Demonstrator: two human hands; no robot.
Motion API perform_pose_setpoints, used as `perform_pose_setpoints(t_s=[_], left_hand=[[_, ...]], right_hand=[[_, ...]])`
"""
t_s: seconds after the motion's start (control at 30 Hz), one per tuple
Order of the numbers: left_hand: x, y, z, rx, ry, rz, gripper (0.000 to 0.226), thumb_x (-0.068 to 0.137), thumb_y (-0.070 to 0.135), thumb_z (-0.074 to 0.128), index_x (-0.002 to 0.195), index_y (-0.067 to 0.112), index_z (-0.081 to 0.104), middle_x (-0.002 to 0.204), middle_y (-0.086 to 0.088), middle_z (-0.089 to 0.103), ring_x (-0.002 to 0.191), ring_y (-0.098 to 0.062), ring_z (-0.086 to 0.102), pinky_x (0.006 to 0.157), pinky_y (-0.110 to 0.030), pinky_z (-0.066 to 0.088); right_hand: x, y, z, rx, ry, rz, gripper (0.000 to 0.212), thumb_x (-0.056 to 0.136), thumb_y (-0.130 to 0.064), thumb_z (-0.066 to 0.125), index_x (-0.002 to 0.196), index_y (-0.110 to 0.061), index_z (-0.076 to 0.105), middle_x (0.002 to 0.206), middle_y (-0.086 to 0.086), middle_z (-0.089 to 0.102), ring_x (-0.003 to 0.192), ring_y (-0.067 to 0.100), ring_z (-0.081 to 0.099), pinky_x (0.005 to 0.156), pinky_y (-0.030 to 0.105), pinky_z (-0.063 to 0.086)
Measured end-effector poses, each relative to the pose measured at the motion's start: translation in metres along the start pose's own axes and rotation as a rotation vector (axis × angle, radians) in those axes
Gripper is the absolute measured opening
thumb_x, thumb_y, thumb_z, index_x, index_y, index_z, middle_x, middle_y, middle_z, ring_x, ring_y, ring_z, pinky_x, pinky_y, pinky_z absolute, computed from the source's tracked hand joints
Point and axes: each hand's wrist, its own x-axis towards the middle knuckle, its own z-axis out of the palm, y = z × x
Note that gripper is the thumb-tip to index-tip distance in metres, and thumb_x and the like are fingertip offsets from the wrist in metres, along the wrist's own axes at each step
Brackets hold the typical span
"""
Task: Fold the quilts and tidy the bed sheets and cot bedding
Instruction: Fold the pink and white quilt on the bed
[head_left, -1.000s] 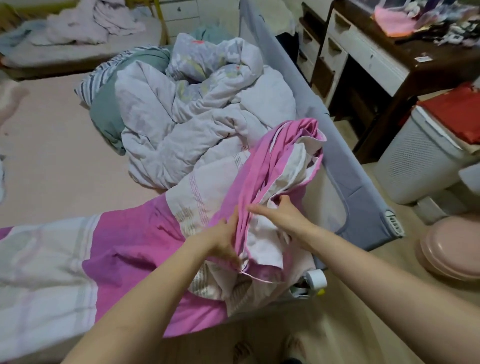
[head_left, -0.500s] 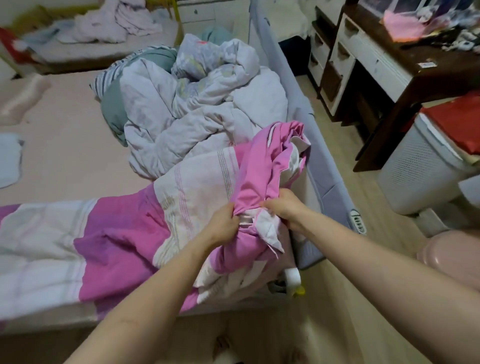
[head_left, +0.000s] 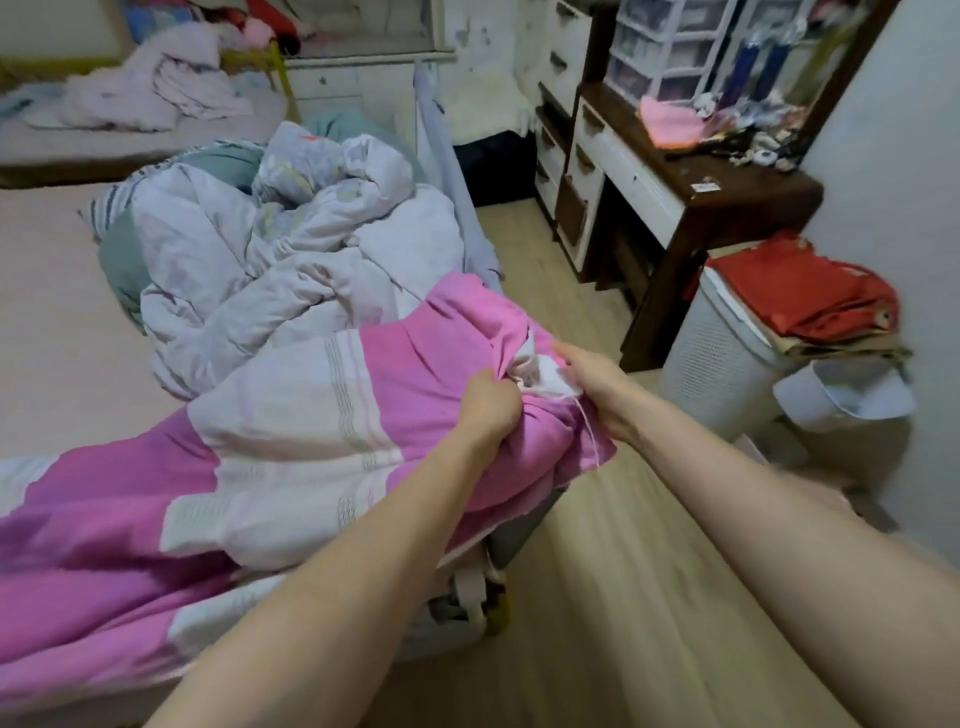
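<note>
Gripping a bunched end of the pink and white quilt (head_left: 291, 415) with both hands, off the right side of the bed (head_left: 57, 332). Left hand (head_left: 488, 402) curling tight into the pink cloth, knuckles up. Right hand (head_left: 597, 387) pinching the white inner fold just beside the left, thumb and fingers closing on the fabric, a loose thread (head_left: 589, 431) hanging below it. Lying stretched leftward from the hands across the near part of the bed, the rest of that quilt, its lower edge spilling over the bed's near side. Sitting heaped beyond the pink quilt, farther up the bed, a crumpled pale quilt (head_left: 291, 254) over a green pillow (head_left: 122, 260). Running along the bed's right edge, a grey bed rail (head_left: 452, 192), partly covered by the held cloth. Opening right of the bed, a strip of wooden floor (head_left: 597, 597), bounded farther right by a dark desk (head_left: 727, 192) and a white hamper (head_left: 711, 358) topped with red cloth (head_left: 800, 296).
</note>
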Motion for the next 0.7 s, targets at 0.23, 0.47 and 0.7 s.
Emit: perform_pose_setpoints(t_s=[0.23,0.47,0.7], left_hand=[[-0.011,-0.055,-0.010,-0.254,-0.285,-0.272,0.018,0.095,0.001,0.043,0.082,0.010,0.052,0.069,-0.009,0.042,0.052,-0.014,0.040,0.053,-0.024,0.038],[-0.009,-0.140,-0.085,-0.200,-0.086,-0.321,0.029,0.099,0.011,0.045,0.127,0.008,0.052,0.097,-0.006,0.054,0.073,-0.012,0.047,0.063,-0.023,0.042],[-0.058,-0.300,-0.255,0.069,0.327,-0.514,0.019,0.090,0.000,0.049,0.093,0.001,0.067,0.095,-0.030,0.064,0.081,-0.041,0.061,0.083,-0.045,0.051]], right_hand=[[0.002,0.077,0.022,-0.592,0.125,-0.059,0.021,0.087,-0.018,0.063,0.102,-0.004,0.061,0.094,0.011,0.062,0.087,0.025,0.057,0.070,0.031,0.042],[-0.016,0.071,0.112,-0.941,0.100,-0.748,0.038,0.078,0.003,0.052,0.115,-0.002,0.058,0.115,0.016,0.055,0.104,0.034,0.050,0.093,0.043,0.039],[-0.032,0.152,0.296,-1.187,-0.534,-0.710,0.030,0.091,-0.015,0.050,0.120,-0.009,0.055,0.119,0.012,0.053,0.108,0.029,0.052,0.088,0.038,0.044]])
